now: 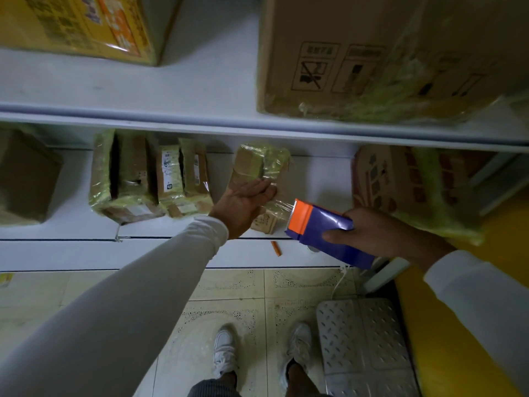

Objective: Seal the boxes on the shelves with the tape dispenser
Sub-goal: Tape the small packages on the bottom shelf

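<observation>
Pressing flat on a small taped box (259,167) on the lower shelf (71,253), the left hand (243,200) lies with straight fingers; just right, the right hand (380,230) grips the tape dispenser (323,227).

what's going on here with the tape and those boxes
A person is taping up a small cardboard box on the lower shelf. The left hand rests flat against the box, steadying it, while the right hand grips a purple and orange tape dispenser whose orange cutter end sits at the box's near side, with clear tape running from it onto the box. Other boxes along the shelf already look wrapped in tape. A small orange object lies on the shelf edge.
</observation>
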The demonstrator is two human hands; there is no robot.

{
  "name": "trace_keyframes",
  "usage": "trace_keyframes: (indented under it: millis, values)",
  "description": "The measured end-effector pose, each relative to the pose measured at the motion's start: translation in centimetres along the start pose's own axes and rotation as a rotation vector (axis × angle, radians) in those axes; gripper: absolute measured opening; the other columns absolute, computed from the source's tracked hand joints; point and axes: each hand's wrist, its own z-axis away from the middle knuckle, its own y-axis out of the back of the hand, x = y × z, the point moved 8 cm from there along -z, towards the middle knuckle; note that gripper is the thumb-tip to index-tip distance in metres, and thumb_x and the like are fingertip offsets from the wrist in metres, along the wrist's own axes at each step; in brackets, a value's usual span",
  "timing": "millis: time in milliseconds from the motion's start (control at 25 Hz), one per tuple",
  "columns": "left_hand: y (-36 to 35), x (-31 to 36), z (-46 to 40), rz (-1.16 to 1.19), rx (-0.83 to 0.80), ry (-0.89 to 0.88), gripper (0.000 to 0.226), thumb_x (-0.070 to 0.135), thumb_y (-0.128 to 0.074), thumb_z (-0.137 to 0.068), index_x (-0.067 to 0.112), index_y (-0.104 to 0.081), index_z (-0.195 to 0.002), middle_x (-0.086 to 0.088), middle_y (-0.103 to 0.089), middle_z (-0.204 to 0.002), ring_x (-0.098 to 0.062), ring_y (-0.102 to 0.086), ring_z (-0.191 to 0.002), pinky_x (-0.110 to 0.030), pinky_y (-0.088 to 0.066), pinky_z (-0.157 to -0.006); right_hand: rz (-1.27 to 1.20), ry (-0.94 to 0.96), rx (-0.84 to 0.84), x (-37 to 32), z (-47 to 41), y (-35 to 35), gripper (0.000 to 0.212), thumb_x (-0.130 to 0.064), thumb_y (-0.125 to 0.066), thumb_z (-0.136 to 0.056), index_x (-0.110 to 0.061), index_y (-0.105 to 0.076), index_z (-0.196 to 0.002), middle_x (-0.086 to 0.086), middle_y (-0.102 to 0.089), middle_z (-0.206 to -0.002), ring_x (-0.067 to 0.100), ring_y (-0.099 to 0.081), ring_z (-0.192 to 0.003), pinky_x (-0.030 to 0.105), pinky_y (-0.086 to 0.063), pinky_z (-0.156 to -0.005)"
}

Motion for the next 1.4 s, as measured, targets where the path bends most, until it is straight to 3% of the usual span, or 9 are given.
trace_keyframes:
  millis: [120,280,480,600,720,880,1040,1160,1400]
  values:
    - [0.0,-0.3,0.2,0.039,-0.022,0.013,0.049,0.018,-0.053,-0.096,0.014,-0.039,-0.143,-0.007,-0.033,-0.151,-0.024,-0.029,-0.141,-0.029,-0.009,-0.118,-0.004,-0.022,-0.057,-1.0,0.1,-0.1,0.050,-0.055,-0.063,-0.087,-0.006,-0.062,-0.076,0.008,-0.052,-0.053,0.014,-0.051,-0.046,0.022,-0.037,-0.048]
    - [0.4,-0.2,0.2,0.044,-0.005,0.000,0.047,0.017,-0.053,-0.095,0.013,-0.041,-0.141,-0.008,-0.035,-0.151,-0.025,-0.031,-0.140,-0.026,-0.008,-0.117,-0.012,-0.031,-0.041,-1.2,0.8,-0.2,0.043,-0.053,-0.064,-0.087,-0.019,-0.058,-0.062,-0.002,-0.049,-0.045,0.010,-0.048,-0.040,0.016,-0.033,-0.042]
    - [0.7,0.6,-0.2,0.046,0.045,0.003,0.041,0.010,-0.058,-0.091,0.004,-0.053,-0.132,-0.016,-0.047,-0.141,-0.033,-0.044,-0.131,-0.033,-0.014,-0.115,0.101,-0.129,0.015,-0.7,-1.3,-1.0,0.049,-0.054,-0.060,-0.089,-0.007,-0.064,-0.081,0.013,-0.060,-0.064,0.026,-0.058,-0.059,0.032,-0.041,-0.061]
    - [-0.3,0.4,-0.7,0.025,-0.004,0.070,0.044,0.018,-0.047,-0.098,0.012,-0.043,-0.141,-0.008,-0.036,-0.150,-0.025,-0.034,-0.139,-0.034,-0.014,-0.119,0.308,-0.108,0.119,-1.4,-2.8,-1.0,0.019,-0.052,-0.054,-0.093,-0.033,-0.057,-0.090,0.007,-0.065,-0.071,0.023,-0.062,-0.065,0.030,-0.045,-0.062]
    - [-0.2,-0.8,0.6,0.083,0.046,0.127,0.042,0.015,-0.051,-0.096,0.012,-0.048,-0.137,-0.008,-0.039,-0.148,-0.027,-0.037,-0.137,-0.043,-0.025,-0.115,0.700,-0.255,0.193,1.9,-0.6,-0.2,0.035,-0.044,-0.047,-0.098,-0.017,-0.059,-0.117,0.007,-0.066,-0.101,0.023,-0.062,-0.092,0.034,-0.049,-0.079]
    - [-0.7,-0.7,0.2,0.054,-0.010,0.169,0.053,0.040,-0.055,-0.091,0.020,-0.045,-0.139,-0.001,-0.036,-0.151,-0.021,-0.033,-0.139,-0.041,-0.019,-0.115,0.206,-0.342,0.250,2.6,0.6,-2.2,0.046,-0.053,-0.054,-0.093,-0.017,-0.051,-0.064,0.000,-0.054,-0.055,0.014,-0.052,-0.049,0.023,-0.036,-0.049]
    - [-0.9,0.0,-1.4,-0.063,-0.013,0.349,0.075,0.077,-0.037,-0.071,0.026,-0.051,-0.124,0.003,-0.052,-0.132,-0.022,-0.046,-0.122,-0.042,-0.028,-0.100,-0.037,-0.297,0.369,-0.1,0.0,-2.9,0.050,-0.056,-0.059,-0.088,-0.017,-0.047,-0.060,-0.001,-0.050,-0.051,0.014,-0.050,-0.046,0.023,-0.032,-0.046]
    - [-1.0,0.5,-1.3,-0.110,0.136,0.433,0.057,0.066,-0.050,-0.072,0.022,-0.051,-0.107,0.001,-0.055,-0.113,-0.024,-0.049,-0.106,-0.044,-0.031,-0.095,-0.057,-0.345,0.346,1.5,1.3,-3.4,0.050,-0.055,-0.059,-0.090,-0.013,-0.052,-0.063,0.002,-0.054,-0.055,0.015,-0.051,-0.048,0.023,-0.033,-0.047]
    - [-1.5,1.2,-2.6,-0.083,0.121,0.407,0.057,0.059,-0.059,-0.074,0.019,-0.052,-0.114,-0.003,-0.053,-0.120,-0.027,-0.047,-0.111,-0.044,-0.031,-0.098,-0.157,-0.298,0.397,2.4,2.4,-3.0,0.049,-0.052,-0.060,-0.090,-0.009,-0.056,-0.067,0.006,-0.059,-0.059,0.018,-0.056,-0.051,0.024,-0.037,-0.049]
